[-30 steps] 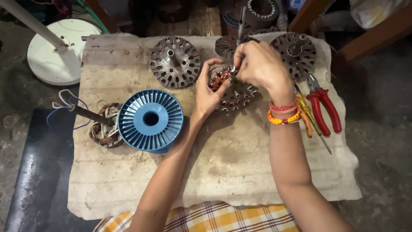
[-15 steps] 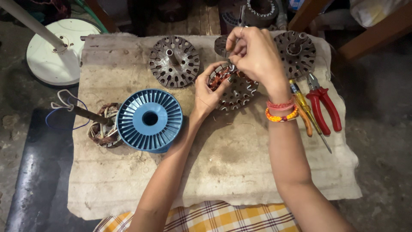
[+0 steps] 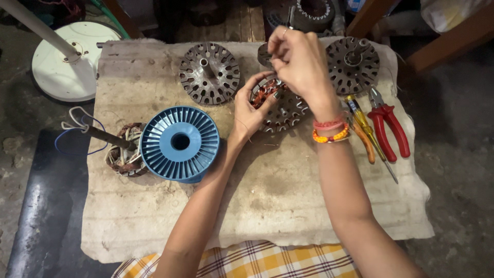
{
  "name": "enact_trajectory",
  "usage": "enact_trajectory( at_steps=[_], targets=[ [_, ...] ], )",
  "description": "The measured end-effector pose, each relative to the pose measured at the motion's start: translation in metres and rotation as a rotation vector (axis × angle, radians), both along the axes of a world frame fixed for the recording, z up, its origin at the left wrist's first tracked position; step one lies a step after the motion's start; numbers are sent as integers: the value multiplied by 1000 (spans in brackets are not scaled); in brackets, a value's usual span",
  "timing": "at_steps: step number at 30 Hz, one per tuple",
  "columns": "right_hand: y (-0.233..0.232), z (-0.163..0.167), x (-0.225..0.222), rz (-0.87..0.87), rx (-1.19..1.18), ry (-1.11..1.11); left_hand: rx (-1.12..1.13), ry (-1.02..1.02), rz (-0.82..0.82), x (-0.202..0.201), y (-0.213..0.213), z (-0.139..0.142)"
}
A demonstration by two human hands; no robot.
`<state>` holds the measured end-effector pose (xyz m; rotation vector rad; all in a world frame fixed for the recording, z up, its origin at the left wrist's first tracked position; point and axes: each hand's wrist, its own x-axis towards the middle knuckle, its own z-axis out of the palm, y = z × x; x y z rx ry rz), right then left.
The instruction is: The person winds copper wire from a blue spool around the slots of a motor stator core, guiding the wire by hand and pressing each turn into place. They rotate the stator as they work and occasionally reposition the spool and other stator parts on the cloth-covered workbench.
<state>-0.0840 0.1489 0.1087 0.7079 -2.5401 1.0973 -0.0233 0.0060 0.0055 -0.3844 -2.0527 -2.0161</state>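
The right hand (image 3: 301, 64) covers part of the round grey metal motor core with copper wire (image 3: 280, 105), so it is hard to see what its pinched-together fingers grip; a thin wire, maybe; the left hand (image 3: 252, 108) is clamped on the core's left edge; the core lies in the middle top of the tabletop (image 3: 288, 206), which wears a rough pale cloth; the floor around is dark and dirty; two more round slotted grey metal discs (image 3: 209, 73) lie there; one big blue plastic spool (image 3: 180, 143); one red-handled pliers (image 3: 388, 128); one yellow screwdriver (image 3: 368, 131); one white round fan base (image 3: 67, 62), cut off at the top.
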Motion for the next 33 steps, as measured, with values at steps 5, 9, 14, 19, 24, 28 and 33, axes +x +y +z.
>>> enact_trajectory(
  at_steps=[5, 9, 14, 19, 24, 28, 33],
  targets=[
    [-8, -5, -1, 32, 25, -25, -33, 38, 45, -1, -1, -5],
    [-9, 4, 8, 202, -41, -79, 53, 85, 25, -2, 2, -9],
    [-2, 22, 18, 346, -83, -227, 42, -84, 50, -2, 2, -10],
    [23, 39, 22, 529, 85, -551, -30, 138, 54, -4, 0, -6],
    [65, 49, 23, 728, 170, -780, -2, 85, 47, 2, 0, -2],
    [101, 44, 21, 572, 206, -795, 43, 38, 26, 5, 1, 1],
    [106, 19, 7, 33, 431, -858, 41, 23, 39, 6, 1, 1]
  ],
)
